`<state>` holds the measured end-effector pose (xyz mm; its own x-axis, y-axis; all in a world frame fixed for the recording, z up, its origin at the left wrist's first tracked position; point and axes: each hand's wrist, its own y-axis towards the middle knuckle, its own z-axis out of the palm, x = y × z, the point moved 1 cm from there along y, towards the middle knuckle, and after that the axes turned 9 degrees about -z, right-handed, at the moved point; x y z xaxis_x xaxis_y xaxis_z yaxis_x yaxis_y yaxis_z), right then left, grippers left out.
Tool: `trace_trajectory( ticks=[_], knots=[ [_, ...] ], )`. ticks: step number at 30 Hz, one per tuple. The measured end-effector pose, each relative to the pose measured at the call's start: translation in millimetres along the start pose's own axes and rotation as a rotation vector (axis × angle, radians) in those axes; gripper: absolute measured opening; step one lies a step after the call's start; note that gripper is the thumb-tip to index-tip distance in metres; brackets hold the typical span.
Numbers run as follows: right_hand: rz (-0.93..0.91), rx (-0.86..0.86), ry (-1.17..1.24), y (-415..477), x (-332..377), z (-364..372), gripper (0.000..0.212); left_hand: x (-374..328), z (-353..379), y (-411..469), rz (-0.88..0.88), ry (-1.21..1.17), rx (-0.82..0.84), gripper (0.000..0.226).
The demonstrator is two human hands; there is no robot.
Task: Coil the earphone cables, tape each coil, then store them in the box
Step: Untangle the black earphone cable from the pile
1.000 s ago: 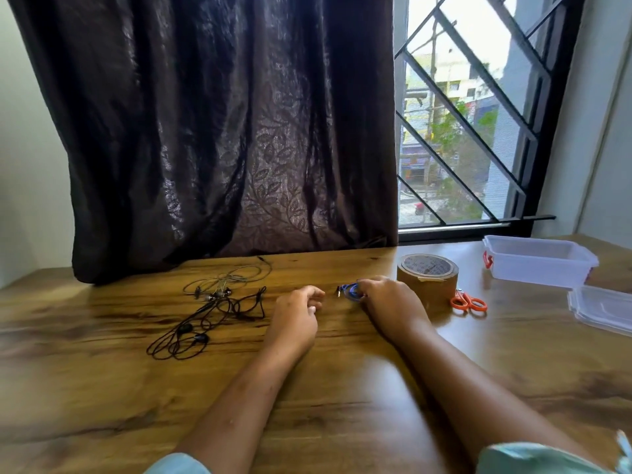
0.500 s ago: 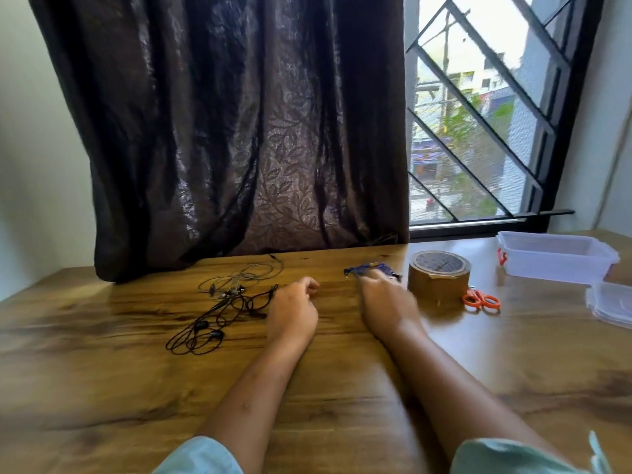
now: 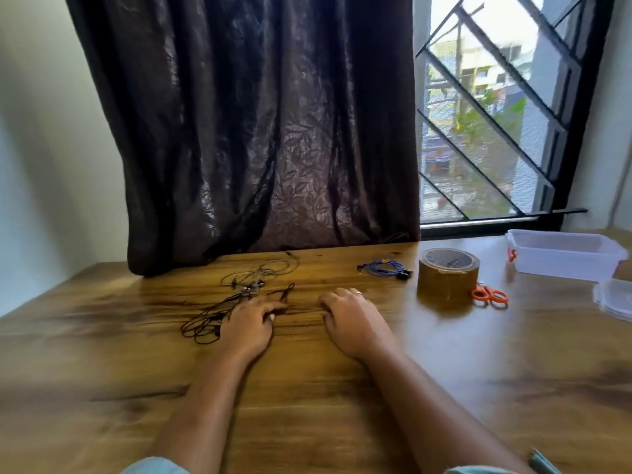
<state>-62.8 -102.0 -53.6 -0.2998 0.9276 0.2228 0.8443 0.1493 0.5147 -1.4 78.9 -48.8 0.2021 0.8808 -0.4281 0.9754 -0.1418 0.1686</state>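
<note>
a person's view down onto a wooden table point(image 3: 342, 405) before a dark curtain point(image 3: 260, 131) and a barred window point(image 3: 496, 114). the left hand point(image 3: 248, 325) lies palm down on a loose tangle of black earphones point(image 3: 205, 325); its fingers are bent over the cable, but blur hides whether they pinch it. the right hand point(image 3: 354, 321) rests on the bare wood nearby, fingers loosely curled, holding nothing. just beyond the black tangle lie grey earphones point(image 3: 261, 273), their strands seeming to cross the black ones. a bundled blue earphone cable point(image 3: 383, 267) sits near a roll of brown tape point(image 3: 448, 273), with orange scissors point(image 3: 489, 295) beside the roll. the clear box point(image 3: 564, 256) stands open at far right, well apart from every cable, its lid point(image 3: 614, 299) in front of it. the likely risk: lifting the black cable may drag the grey pair along and tighten the crossing into a knot. whether the blue bundle is taped cannot be told; if not, it may spring loose.
</note>
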Motion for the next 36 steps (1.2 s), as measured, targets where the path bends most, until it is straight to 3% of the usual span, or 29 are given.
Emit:
trace_trajectory(
  ticks=[6,9,12,14,20,23,26,29,32,36],
  knots=[
    [-0.14,0.152,0.044,19.5,2.8,7.7,0.052,-8.4,-4.3,9.5,0.066,-0.284,0.03,0.049],
    [-0.134,0.224,0.041,25.1,1.6,10.6,0.047,-15.9,-4.1,13.3,0.124,-0.477,0.026,0.039],
    [-0.078,0.152,0.133,26.6,-2.0,10.6,0.035,-19.3,-7.9,12.7,0.082,-0.655,-0.064,0.029],
    [0.007,0.071,0.225,26.9,-7.1,9.9,0.032,-13.3,-7.6,15.1,0.082,-0.545,-0.12,0.027],
    [0.326,-0.232,0.363,27.0,-31.4,-5.3,0.027,-7.1,0.3,16.5,0.087,-0.081,0.0,0.021],
    [0.525,-0.408,0.712,31.4,-44.7,-9.5,0.037,-6.1,-3.6,16.7,0.06,-0.059,-0.016,0.016],
    [0.561,-0.549,1.028,30.8,-50.9,-12.9,0.04,-5.3,-6.6,15.1,0.026,0.02,-0.094,0.021],
    [0.522,-0.506,1.195,28.9,-43.7,-18.8,0.029,-10.5,-11.9,10.7,0.007,0.135,-0.266,0.025],
    [0.465,-0.349,1.273,30.7,-30.4,-19.7,0.022,-23.0,-16.4,4.7,0.132,0.051,-0.371,0.032],
    [0.416,-0.208,1.416,37.1,-7.4,-14.5,0.03,-51.4,-4.1,-7.6,0.39,-0.365,-0.071,0.024]
  ],
)
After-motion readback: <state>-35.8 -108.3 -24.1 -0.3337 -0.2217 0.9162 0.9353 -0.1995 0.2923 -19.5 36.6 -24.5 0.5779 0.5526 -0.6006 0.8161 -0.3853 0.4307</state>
